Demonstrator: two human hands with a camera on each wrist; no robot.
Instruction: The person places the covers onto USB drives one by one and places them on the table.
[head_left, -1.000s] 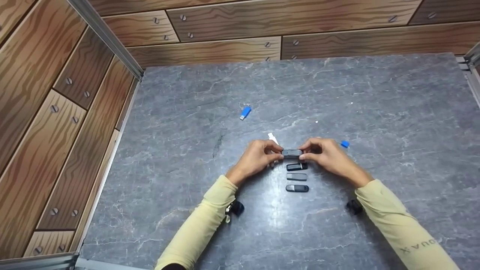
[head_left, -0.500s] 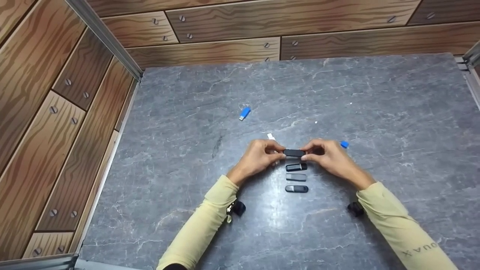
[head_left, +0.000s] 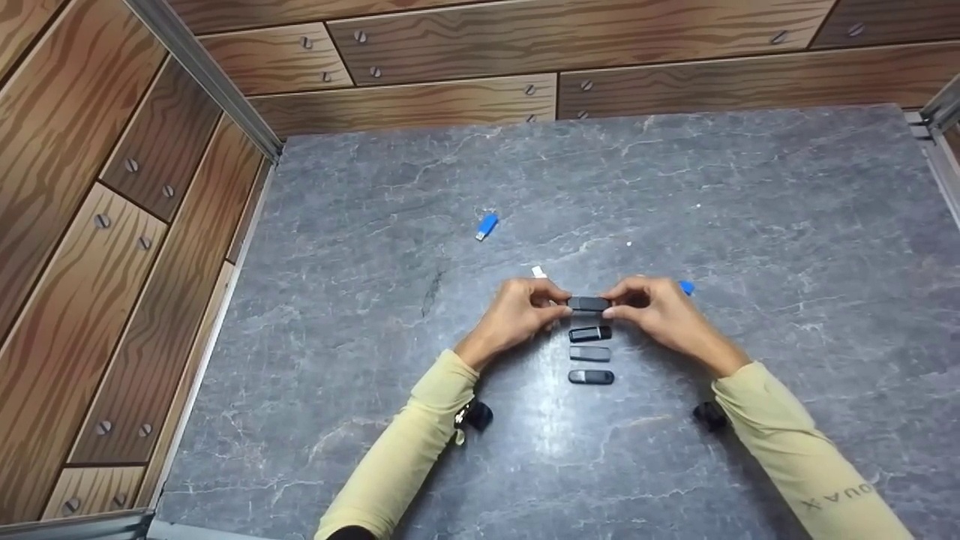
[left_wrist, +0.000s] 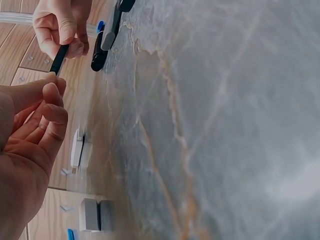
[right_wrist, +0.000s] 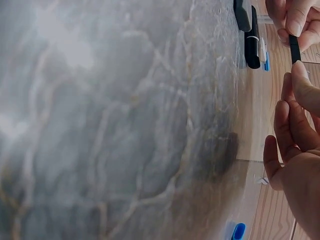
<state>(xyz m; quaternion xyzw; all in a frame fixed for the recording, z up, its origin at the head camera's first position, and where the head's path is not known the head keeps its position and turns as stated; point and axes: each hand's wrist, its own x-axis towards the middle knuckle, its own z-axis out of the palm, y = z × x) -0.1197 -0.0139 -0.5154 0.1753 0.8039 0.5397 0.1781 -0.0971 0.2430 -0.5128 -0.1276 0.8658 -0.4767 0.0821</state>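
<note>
In the head view a dark USB stick (head_left: 589, 304) is held level between both hands. My left hand (head_left: 516, 313) pinches its left end with thumb and fingertips. The other end is pinched the same way by my right hand (head_left: 654, 313). The left wrist view shows the stick (left_wrist: 59, 59) edge-on, raised off the table. Just below it, towards me, three more sticks lie in a column: a black one with a pale band (head_left: 590, 334), a grey one (head_left: 590, 353) and a black and grey one with rounded ends (head_left: 591, 377).
On the grey marbled table (head_left: 360, 247) lies a blue USB stick (head_left: 487, 226), farther back and left. A white stick (head_left: 538, 271) is partly hidden behind the left hand. A small blue piece (head_left: 687, 287) sits beyond the right hand. Wood-patterned panels (head_left: 450, 52) border the table.
The held USB stick has been turned about its long axis between the fingertips, showing different faces. Both hands stay almost in place, still pinching it; the sticks on the table have not moved.
</note>
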